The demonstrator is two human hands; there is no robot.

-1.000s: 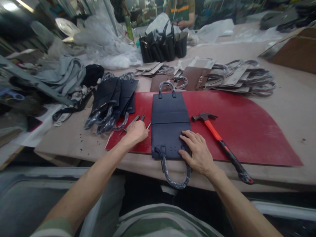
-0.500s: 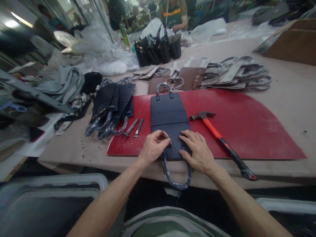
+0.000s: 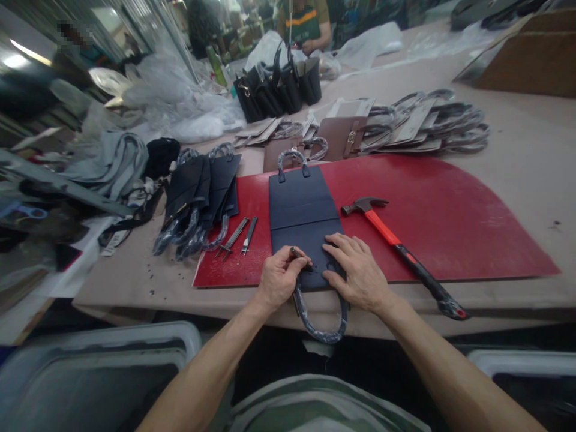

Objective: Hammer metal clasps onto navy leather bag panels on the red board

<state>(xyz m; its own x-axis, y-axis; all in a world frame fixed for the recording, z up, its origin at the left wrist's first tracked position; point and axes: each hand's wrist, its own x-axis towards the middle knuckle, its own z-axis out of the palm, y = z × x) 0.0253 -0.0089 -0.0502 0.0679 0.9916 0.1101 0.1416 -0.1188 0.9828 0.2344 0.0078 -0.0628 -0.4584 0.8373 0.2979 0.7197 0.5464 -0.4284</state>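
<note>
A dark navy bag panel (image 3: 302, 210) with a wrapped handle at each end lies flat on a red mat (image 3: 441, 216). My left hand (image 3: 279, 279) is closed in a pinch on a small metal punch tool (image 3: 296, 252), its tip down on the panel's near end. My right hand (image 3: 357, 273) lies flat and open on the panel beside it, holding it down. The near handle (image 3: 320, 324) hangs over the table edge between my wrists.
A hammer (image 3: 396, 252) with an orange and black grip lies right of the panel. Two metal punches (image 3: 240, 235) rest on the mat's left part, next to a stack of navy panels (image 3: 202, 192). Brown panels and black bags sit farther back; another person works at the far end.
My left hand picked a punch tool from the mat's left side, carried it right and set it on the panel's near end. My right hand stayed on the panel.
</note>
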